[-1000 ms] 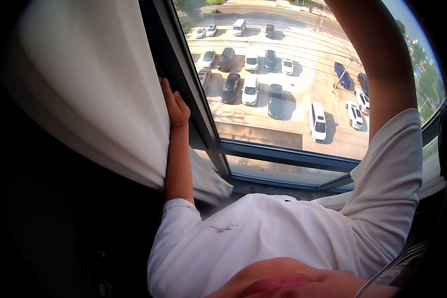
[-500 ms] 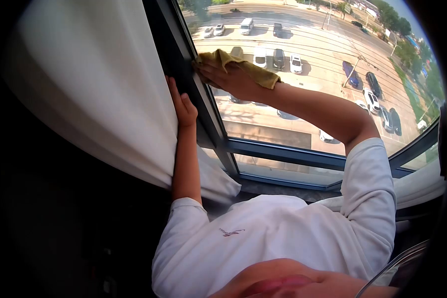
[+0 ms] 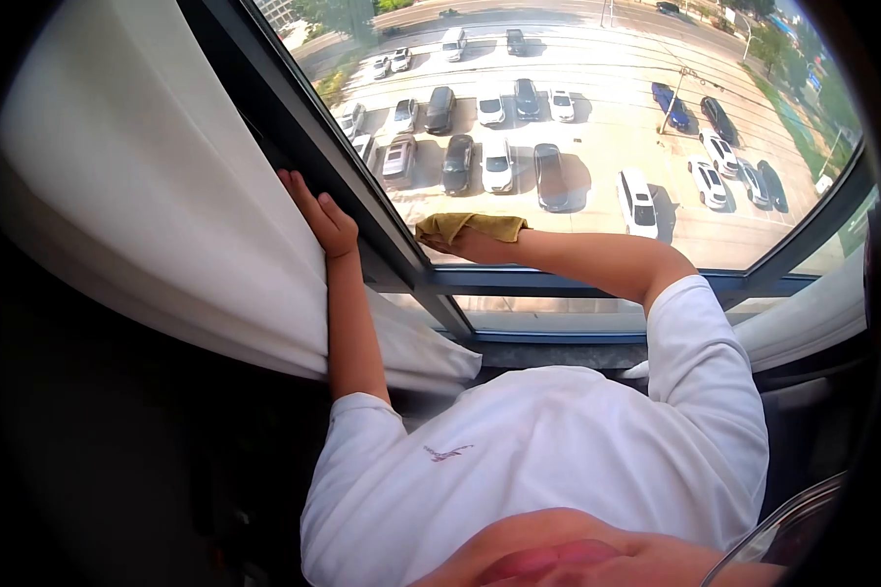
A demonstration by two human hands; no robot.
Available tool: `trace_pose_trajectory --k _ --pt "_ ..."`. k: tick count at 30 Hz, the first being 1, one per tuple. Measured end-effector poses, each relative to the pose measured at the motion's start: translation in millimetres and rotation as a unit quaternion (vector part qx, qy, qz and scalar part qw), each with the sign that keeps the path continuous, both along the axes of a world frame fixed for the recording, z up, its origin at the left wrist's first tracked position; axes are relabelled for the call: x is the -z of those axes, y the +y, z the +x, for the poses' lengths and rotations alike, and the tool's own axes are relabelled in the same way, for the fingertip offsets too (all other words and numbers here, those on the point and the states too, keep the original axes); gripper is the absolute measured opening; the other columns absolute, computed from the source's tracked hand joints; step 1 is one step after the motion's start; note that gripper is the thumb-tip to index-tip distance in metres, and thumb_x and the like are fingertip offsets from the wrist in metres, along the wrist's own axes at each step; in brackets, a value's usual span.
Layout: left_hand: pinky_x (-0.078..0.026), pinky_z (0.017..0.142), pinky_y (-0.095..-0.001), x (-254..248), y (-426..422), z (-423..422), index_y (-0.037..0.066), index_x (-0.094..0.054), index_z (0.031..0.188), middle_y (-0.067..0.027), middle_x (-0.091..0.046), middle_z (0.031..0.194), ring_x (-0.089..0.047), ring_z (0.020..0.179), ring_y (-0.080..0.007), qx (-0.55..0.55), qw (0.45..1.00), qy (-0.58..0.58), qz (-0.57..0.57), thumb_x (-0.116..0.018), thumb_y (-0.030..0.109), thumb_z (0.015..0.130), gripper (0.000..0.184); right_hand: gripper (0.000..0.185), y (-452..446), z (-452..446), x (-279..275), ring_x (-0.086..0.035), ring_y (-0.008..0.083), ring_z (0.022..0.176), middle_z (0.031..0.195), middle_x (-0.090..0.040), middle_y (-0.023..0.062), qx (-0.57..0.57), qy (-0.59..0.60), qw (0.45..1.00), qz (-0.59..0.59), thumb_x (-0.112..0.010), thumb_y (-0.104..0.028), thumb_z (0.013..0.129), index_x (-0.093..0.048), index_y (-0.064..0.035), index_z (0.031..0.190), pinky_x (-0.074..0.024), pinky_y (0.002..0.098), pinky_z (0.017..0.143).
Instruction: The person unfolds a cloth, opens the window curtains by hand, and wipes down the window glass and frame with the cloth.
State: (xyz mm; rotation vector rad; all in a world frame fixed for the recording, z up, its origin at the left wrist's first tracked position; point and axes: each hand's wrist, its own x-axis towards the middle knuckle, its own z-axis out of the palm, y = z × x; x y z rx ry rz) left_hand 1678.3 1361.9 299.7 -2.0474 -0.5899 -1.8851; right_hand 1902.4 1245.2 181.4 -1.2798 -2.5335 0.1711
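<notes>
My right hand (image 3: 467, 246) holds a folded olive-yellow cloth (image 3: 480, 228) against the lower left corner of the window pane (image 3: 597, 147), close to the dark frame. The cloth covers much of the hand, and the fingertips are partly hidden. Farther left, my left hand (image 3: 325, 223) lies flat with its fingers stretched out, between the white curtain (image 3: 186, 196) and the dark window frame (image 3: 347, 176). That hand holds nothing, and its forearm presses along the curtain's edge.
Below the pane runs a horizontal frame bar (image 3: 558, 285) with a lower glass strip. A second white curtain (image 3: 803, 308) hangs at the right. Outside, far below, several parked cars stand in a lot beside a road.
My right hand first came into view with the cloth at the pane's upper left, then moved down to its lower left corner. My left hand stays beside the frame; the view has shifted.
</notes>
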Motion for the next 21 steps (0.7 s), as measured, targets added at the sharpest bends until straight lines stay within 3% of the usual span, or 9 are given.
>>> trace_pose_trajectory --k 1,4,5,6,8,9,10,16,21 --pt "-0.022 0.12 -0.0511 0 -1 0 -0.011 -0.039 0.144 -0.0289 -0.037 0.152 -0.033 0.143 -0.0436 0.0 1.0 0.001 -0.002 -0.034 0.017 0.105 0.048 0.048 -7 2 -4 -0.04 0.0208 0.14 0.153 -0.038 0.01 0.029 -0.222 0.966 0.128 -0.027 -0.022 0.106 -0.032 -0.0044 0.151 -0.0304 0.0302 0.119" --pt "-0.023 0.119 -0.0519 -3 -4 -1 -0.011 -0.04 0.143 -0.0295 -0.038 0.151 -0.032 0.143 -0.0446 -0.021 1.0 0.009 0.007 -0.034 0.017 0.105 0.047 0.05 17 18 76 -0.039 0.0204 0.141 0.156 -0.035 0.0099 0.07 -0.443 0.803 0.393 -0.03 -0.02 0.104 -0.031 -0.0038 0.152 -0.0305 0.0306 0.119" --pt "-0.023 0.119 -0.0496 -2 -4 -1 -0.011 -0.039 0.144 -0.0301 -0.037 0.151 -0.033 0.143 -0.0432 -0.034 0.999 0.014 0.005 -0.035 0.014 0.103 0.048 0.049 -17 26 25 -0.042 0.0211 0.139 0.155 -0.037 0.0089 0.048 -0.209 0.964 0.158 -0.033 -0.018 0.103 -0.033 -0.0073 0.152 -0.0335 0.0311 0.117" --pt "-0.023 0.119 -0.0498 -4 -4 0 -0.011 -0.039 0.144 -0.03 -0.037 0.151 -0.033 0.143 -0.0433 -0.034 0.999 0.013 0.006 -0.035 0.014 0.103 0.048 0.049 -54 31 -32 -0.045 0.0218 0.137 0.154 -0.039 0.0079 0.044 0.082 0.994 -0.059 -0.036 -0.016 0.102 -0.035 -0.0107 0.152 -0.0365 0.0315 0.115" --pt "-0.023 0.119 -0.0503 -4 -7 1 -0.011 -0.039 0.143 -0.0298 -0.038 0.151 -0.034 0.143 -0.0437 -0.038 0.999 0.011 0.005 -0.035 0.014 0.103 0.048 0.05 -90 29 -91 -0.049 0.023 0.133 0.152 -0.042 0.0068 0.122 0.202 0.954 -0.183 -0.04 -0.014 0.101 -0.038 -0.0147 0.151 -0.0414 0.0334 0.111" --pt "-0.023 0.119 -0.0511 -6 -9 1 -0.011 -0.04 0.143 -0.0298 -0.038 0.151 -0.033 0.143 -0.0443 -0.042 0.999 0.015 0.006 -0.035 0.014 0.103 0.047 0.049 -87 40 -68 -0.057 0.0259 0.124 0.15 -0.045 0.0051 0.093 -0.036 0.977 0.186 -0.047 -0.014 0.1 -0.043 -0.0176 0.148 -0.0474 0.0358 0.105" --pt "-0.023 0.119 -0.0514 -7 -10 1 -0.011 -0.04 0.143 -0.0299 -0.038 0.151 -0.033 0.143 -0.0446 -0.04 0.999 0.014 0.007 -0.035 0.014 0.103 0.047 0.048 -87 61 -50 -0.058 0.0278 0.122 0.148 -0.047 0.0047 0.093 -0.086 0.947 0.295 -0.05 -0.016 0.099 -0.045 -0.0165 0.147 -0.0504 0.0388 0.101" --pt "-0.025 0.117 -0.0533 -5 -9 1 -0.011 -0.041 0.142 -0.0305 -0.038 0.15 -0.035 0.141 -0.047 -0.056 0.998 0.017 0.002 -0.036 0.016 0.104 0.047 0.052 -166 134 -95 -0.055 0.03 0.126 0.143 -0.052 0.003 0.278 -0.082 0.849 0.441 -0.07 -0.027 0.086 -0.058 -0.0152 0.136 -0.0505 0.0463 0.099" --pt "-0.023 0.118 -0.0534 -6 -11 0 -0.009 -0.039 0.145 -0.0295 -0.034 0.153 -0.031 0.143 -0.0455 -0.056 0.998 0.023 0.005 -0.037 0.012 0.103 0.047 0.052 -233 217 -67 -0.046 0.0403 0.134 0.147 -0.048 0.0139 0.416 -0.077 0.761 0.492 -0.062 -0.029 0.089 -0.055 -0.0061 0.136 -0.0377 0.0539 0.108"
